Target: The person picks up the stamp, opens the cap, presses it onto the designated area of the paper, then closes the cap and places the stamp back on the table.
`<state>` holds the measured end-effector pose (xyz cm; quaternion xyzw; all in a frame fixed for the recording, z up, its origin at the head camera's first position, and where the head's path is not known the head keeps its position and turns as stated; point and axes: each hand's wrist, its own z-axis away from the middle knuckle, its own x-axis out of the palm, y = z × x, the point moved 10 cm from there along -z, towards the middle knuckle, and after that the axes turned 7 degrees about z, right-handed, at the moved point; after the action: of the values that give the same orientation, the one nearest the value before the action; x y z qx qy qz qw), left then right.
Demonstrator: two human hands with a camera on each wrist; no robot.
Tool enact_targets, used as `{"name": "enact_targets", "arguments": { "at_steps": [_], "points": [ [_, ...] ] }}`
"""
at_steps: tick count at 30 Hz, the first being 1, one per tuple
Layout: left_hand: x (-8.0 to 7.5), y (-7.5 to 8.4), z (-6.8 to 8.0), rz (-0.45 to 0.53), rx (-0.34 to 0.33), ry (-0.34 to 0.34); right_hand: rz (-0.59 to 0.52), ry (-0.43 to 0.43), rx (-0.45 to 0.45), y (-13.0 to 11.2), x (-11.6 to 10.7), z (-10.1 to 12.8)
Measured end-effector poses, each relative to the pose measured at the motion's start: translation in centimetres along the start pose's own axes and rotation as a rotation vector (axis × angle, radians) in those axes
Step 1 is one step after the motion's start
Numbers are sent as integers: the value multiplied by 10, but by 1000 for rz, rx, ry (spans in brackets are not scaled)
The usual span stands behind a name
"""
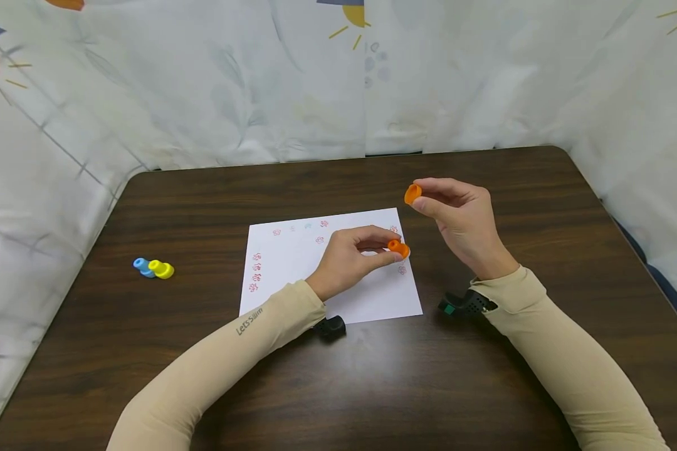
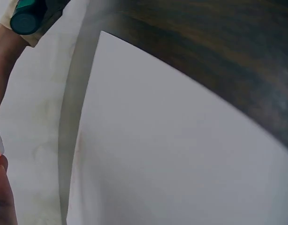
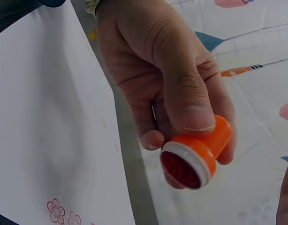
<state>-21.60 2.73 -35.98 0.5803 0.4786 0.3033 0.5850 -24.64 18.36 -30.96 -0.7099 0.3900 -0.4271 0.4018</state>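
Left grip [image 1: 352, 255]: clamped on glossy orange stamp [image 3: 196, 153], white rim, dark-red face | right grip [image 1: 464, 224]: clamped on hollow orange cap [image 1: 412, 194], right of stamp

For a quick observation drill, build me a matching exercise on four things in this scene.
1. Left hand
2. Right hand
3. White paper
4. Yellow piece

A. is beside the blue piece
B. bears red flower prints
C. holds the orange stamp
D. holds the hollow orange cap

Pairs: 1-C, 2-D, 3-B, 4-A.
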Motion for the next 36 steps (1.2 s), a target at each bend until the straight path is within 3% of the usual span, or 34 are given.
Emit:
{"name": "enact_targets", "arguments": {
  "at_steps": [13,24,36],
  "points": [
    [14,-6,-1,-93,-16,-85,12,4,14,1,-1,-1],
    [24,-12,-2,-231,-34,-163,77,62,39,3,-7,0],
    [34,-16,-3,-341,-52,-229,71,63,37,4,-7,-1]
  ]
}}
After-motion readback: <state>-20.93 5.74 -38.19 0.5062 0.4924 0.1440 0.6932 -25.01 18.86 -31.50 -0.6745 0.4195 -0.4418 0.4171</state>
